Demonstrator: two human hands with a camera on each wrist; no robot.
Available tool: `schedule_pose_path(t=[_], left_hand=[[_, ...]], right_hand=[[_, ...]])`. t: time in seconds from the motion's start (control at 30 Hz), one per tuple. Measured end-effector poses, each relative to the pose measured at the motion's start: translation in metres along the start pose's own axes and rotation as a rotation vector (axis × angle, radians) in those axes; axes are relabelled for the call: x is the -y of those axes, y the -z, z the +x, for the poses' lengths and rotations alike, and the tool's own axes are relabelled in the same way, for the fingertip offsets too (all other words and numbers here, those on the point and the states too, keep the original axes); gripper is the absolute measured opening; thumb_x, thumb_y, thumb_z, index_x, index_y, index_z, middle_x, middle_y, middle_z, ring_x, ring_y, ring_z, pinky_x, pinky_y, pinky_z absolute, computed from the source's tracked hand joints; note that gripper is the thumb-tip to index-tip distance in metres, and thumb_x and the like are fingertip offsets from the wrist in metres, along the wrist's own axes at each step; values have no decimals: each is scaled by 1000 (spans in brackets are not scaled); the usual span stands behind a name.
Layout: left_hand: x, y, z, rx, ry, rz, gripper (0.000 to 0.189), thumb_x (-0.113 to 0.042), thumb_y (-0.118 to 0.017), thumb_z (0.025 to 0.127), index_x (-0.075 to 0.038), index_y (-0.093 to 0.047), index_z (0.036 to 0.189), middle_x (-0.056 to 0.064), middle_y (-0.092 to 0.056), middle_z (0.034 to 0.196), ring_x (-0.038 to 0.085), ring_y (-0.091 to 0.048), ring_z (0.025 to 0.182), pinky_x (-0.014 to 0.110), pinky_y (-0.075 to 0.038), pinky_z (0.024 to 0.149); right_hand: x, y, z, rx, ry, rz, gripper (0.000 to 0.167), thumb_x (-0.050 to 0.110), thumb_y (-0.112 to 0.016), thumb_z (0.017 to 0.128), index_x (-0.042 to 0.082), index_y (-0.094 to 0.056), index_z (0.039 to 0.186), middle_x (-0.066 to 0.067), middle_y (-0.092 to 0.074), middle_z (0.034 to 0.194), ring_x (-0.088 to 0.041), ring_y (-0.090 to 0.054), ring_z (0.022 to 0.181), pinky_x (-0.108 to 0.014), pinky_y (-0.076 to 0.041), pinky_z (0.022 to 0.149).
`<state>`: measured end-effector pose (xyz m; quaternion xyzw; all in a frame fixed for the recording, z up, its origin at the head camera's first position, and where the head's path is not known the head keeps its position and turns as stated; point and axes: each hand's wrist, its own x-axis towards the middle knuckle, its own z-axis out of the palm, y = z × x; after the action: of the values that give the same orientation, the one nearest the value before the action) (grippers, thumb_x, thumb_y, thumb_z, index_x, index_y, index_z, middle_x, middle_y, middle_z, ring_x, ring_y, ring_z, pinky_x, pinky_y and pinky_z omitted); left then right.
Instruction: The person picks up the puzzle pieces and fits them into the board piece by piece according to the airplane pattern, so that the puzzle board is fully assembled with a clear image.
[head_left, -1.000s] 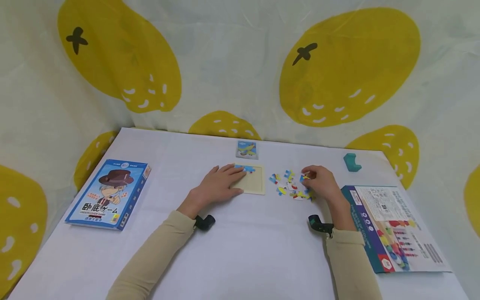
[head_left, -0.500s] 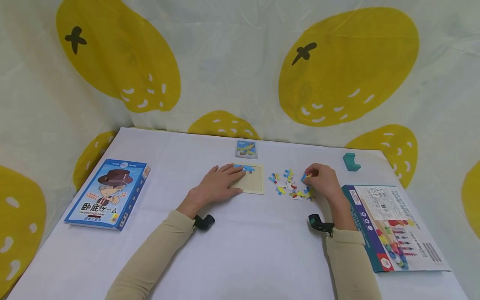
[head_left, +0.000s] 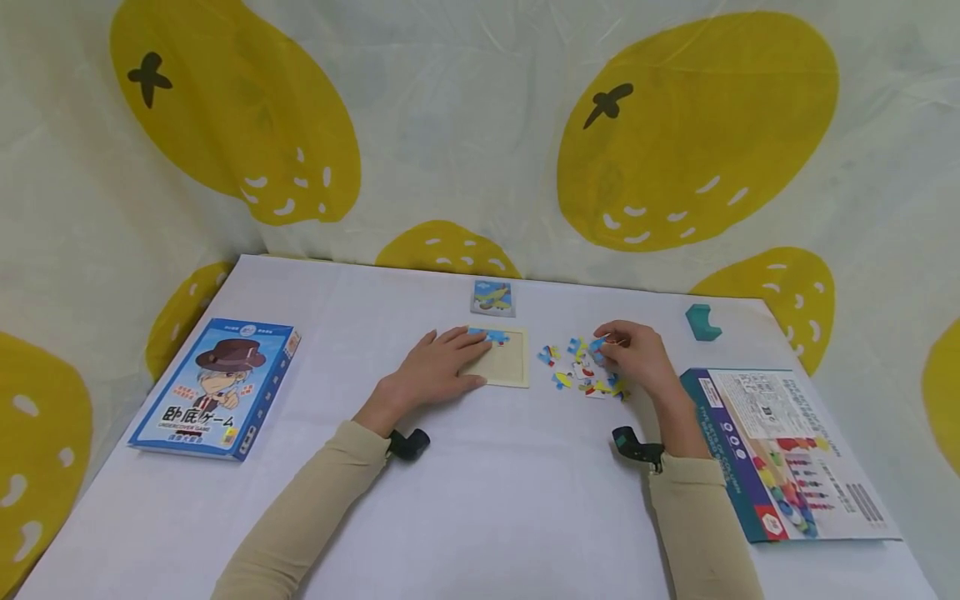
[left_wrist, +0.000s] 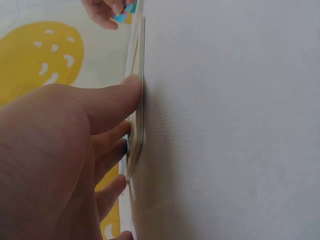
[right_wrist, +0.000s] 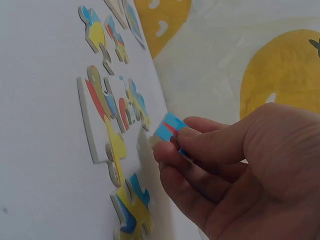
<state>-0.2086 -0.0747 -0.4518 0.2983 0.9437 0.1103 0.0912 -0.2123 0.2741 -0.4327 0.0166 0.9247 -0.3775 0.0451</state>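
My left hand [head_left: 441,367] lies with straight fingers over the left side of a pale wooden puzzle tray [head_left: 515,367], its thumb [left_wrist: 117,100] on the near edge in the left wrist view. A few joined blue pieces [head_left: 495,337] sit along the tray's top, partly under the fingertips. My right hand [head_left: 636,358] pinches a blue puzzle piece with a red mark [right_wrist: 169,127] between thumb and fingers, above the table. Left of and below it lie several loose puzzle pieces [head_left: 581,369], coloured yellow, blue, red and white.
Behind the tray lies a small picture card of a yellow plane [head_left: 492,298]. A blue game box [head_left: 213,387] is at the left, a larger flat box [head_left: 795,458] at the right, and a teal block [head_left: 702,323] at the back right.
My right hand, with the blue piece pinched in it, has shifted slightly left and away from me, closer over the loose pieces. The left hand has stayed on the tray.
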Motion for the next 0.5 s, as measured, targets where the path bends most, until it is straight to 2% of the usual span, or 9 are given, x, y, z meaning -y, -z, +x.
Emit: schedule_pose_path(t=[0.2, 0.33, 0.5], left_hand=[[-1, 2, -1, 2, -3, -21, 65, -55, -50, 99, -29, -32, 156, -10, -29, 164, 20, -19, 155, 59, -17, 123], [-1, 2, -1, -3, -7, -22, 65, -54, -51, 99, -29, -32, 156, -9, -30, 163, 21, -20, 155, 59, -17, 123], [-1, 1, -1, -9, -2, -15, 65, -55, -50, 99, -29, -33, 156, -10, -30, 163, 20, -20, 155, 58, -18, 123]], right_hand=[[5, -8, 4, -15, -3, -6, 18, 11, -66, 94, 5, -68, 111, -15, -67, 101, -26, -62, 89, -22, -50, 73], [7, -12, 6, -32, -14, -26, 17, 15, -69, 92, 6, -67, 106, -14, -69, 100, -26, -58, 90, -28, -46, 74], [12, -16, 6, -31, 4, -2, 16, 14, -70, 91, 5, -67, 103, -15, -69, 99, -27, -59, 90, -30, -46, 75]])
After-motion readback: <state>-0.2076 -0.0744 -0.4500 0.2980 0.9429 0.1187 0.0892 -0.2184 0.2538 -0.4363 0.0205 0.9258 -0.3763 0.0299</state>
